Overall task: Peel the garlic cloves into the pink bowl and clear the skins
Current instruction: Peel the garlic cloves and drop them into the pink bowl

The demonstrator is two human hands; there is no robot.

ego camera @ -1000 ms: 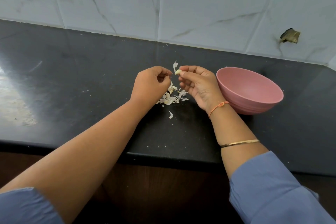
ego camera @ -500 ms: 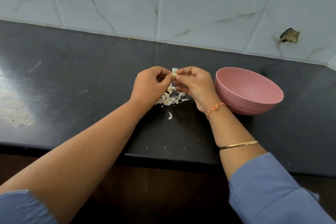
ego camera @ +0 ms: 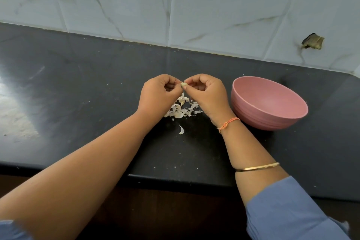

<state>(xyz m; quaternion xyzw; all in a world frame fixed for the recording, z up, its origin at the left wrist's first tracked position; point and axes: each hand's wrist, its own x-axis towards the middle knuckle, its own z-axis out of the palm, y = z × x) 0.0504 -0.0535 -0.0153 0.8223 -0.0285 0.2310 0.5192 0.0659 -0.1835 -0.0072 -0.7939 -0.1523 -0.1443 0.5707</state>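
Pinching a small pale garlic clove (ego camera: 183, 84) from both sides – left hand (ego camera: 155, 94) on one end, right hand (ego camera: 209, 93) on the other, with the fingers (ego camera: 195, 82) of each curled in and clamped on it against the thumbs. Held up in the air above the dark speckled stone counter (ego camera: 87, 87), roughly mid-counter and a bit back from the front edge. Can't tell how much skin is on it, way too small to see. Directly underneath and slightly nearer the camera, a loose heap of papery white garlic skins (ego camera: 182, 112) lying on the counter between the two wrists, plus one curled stray skin (ego camera: 181, 129) lying apart, closer to the front edge. Just right of the right hand, a round matte pink bowl (ego camera: 272, 121) sitting upright on the counter, right beside the wrist. Thin orange thread bracelet (ego camera: 228, 122) on that wrist, slim gold bangle (ego camera: 257, 167) further up the forearm, then a pushed-up blue sleeve (ego camera: 282, 212). Behind it all, pale marble-look wall tiles (ego camera: 224, 6) – with a ragged dark hole (ego camera: 312, 42) in one over on the right.
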